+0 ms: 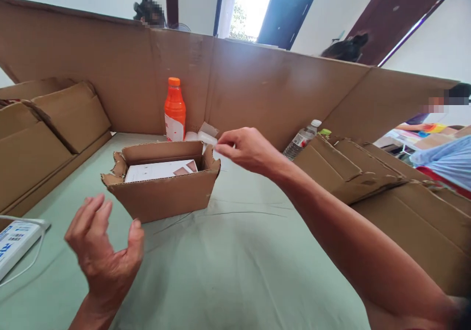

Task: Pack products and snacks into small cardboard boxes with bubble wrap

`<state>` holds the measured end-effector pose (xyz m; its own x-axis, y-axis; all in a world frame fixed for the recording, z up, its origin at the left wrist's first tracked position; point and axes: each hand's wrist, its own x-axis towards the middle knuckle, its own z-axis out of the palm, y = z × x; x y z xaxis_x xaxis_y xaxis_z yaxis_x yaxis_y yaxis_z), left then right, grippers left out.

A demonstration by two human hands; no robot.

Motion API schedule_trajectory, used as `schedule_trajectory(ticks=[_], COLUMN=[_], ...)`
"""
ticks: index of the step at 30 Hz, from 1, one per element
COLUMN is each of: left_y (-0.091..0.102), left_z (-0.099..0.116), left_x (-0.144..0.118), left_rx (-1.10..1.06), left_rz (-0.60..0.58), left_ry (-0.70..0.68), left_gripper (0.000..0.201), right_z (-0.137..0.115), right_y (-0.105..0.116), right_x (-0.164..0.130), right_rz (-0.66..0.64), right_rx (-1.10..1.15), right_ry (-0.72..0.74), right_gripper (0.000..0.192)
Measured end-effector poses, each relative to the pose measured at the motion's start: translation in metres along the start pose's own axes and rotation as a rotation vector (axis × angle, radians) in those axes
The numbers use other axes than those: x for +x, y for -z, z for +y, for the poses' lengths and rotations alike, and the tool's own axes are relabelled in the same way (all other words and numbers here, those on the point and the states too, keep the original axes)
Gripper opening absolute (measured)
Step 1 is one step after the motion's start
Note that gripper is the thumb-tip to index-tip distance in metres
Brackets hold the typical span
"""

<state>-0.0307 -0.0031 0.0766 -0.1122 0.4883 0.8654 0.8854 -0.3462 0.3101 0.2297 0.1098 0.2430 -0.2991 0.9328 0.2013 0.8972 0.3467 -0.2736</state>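
Note:
A small brown cardboard box (165, 197) stands on the green cloth, its top uncovered and its upper edges torn at both short ends. Inside it lies a white box (158, 171) with brown patches at one end. My left hand (105, 249) is in front of the cardboard box at the left, fingers spread and curved, touching nothing. My right hand (248, 151) is at the box's right end, with thumb and forefinger pinched together. What the pinch holds, if anything, is too small to tell. Just behind those fingertips is a whitish translucent piece (208, 138).
An orange bottle (175, 109) stands behind the box. A clear bottle (302, 139) leans at the right, near folded cardboard (415, 222). More cardboard (69, 116) stands at left, above a white box with a cable (22, 241). A tall cardboard partition (257, 84) closes the back; people are beyond it.

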Motion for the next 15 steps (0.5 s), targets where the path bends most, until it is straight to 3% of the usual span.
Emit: schedule_trajectory(ticks=[2, 3, 7, 11, 15], left_y=[0.004, 0.004, 0.000, -0.007, -0.010], left_z=[-0.005, -0.008, -0.013, -0.012, -0.014], left_x=[-0.020, -0.031, -0.070, -0.088, -0.092], left_rx=[0.031, 0.040, 0.036, 0.057, 0.092], left_rz=[-0.036, -0.058, -0.179, -0.299, -0.359], left_ry=[0.064, 0.093, 0.163, 0.184, 0.179], left_gripper=[0.084, 0.083, 0.076, 0.063, 0.050], right_z=[0.031, 0.049, 0.108, 0.129, 0.136], right_y=[-0.001, -0.008, -0.073, -0.143, -0.168], right_x=[-0.013, -0.018, -0.022, -0.002, 0.024], right_rz=[0.098, 0.063, -0.248, -0.210, -0.182], right_rx=[0.104, 0.130, 0.063, -0.051, -0.125], right_ry=[-0.066, -0.103, -0.184, -0.179, -0.157], right_gripper=[0.027, 0.028, 0.024, 0.047, 0.038])
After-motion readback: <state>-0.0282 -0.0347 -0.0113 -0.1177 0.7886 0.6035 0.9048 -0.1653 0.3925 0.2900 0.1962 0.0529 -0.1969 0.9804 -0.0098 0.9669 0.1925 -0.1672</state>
